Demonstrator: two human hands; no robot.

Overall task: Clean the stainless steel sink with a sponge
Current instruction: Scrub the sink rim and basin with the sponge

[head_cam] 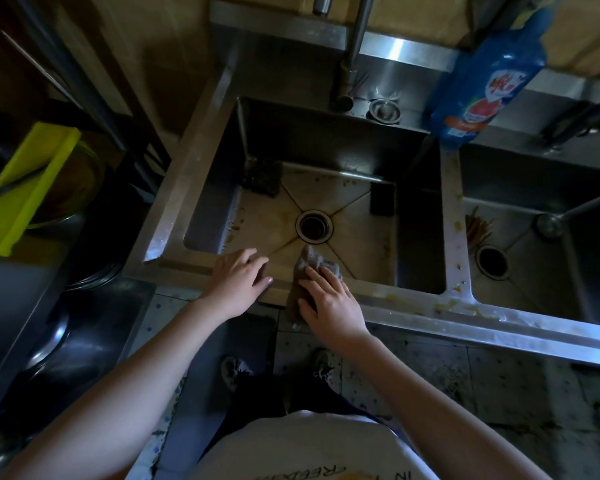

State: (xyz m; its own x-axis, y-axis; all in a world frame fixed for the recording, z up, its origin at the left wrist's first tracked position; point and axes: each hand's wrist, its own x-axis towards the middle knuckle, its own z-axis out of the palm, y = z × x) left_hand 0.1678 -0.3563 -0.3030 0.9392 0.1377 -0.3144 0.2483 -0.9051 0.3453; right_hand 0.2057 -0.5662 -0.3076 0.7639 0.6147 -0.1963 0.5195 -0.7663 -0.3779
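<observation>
1. Setting: we see a dim kitchen with a speckled tiled floor (447,375) and a stainless steel sink (413,299) of two basins. Its front rim is smeared with yellowish residue.
2. Sponge (310,259): grey-brown, draped over the front rim of the left basin. Its upper end lies inside the basin near the drain (314,226).
3. Right hand (329,303): we find it on the sponge, fingers spread and pressing it against the rim.
4. Left hand (239,275): just beside the sponge, fingers straight, resting on the same rim and holding nothing.
5. Left basin, far side: a dark scouring pad (261,178) in the left corner and a dark block (382,200) against the right wall.
6. Back ledge: faucet (352,53), a metal strainer plug (383,110) beside it, and a blue bottle (489,74) above the divider.
7. Right basin: we note a ladle (549,223) and a bundle of chopsticks (477,230).
8. Far left: a yellow-green tray (32,181).
</observation>
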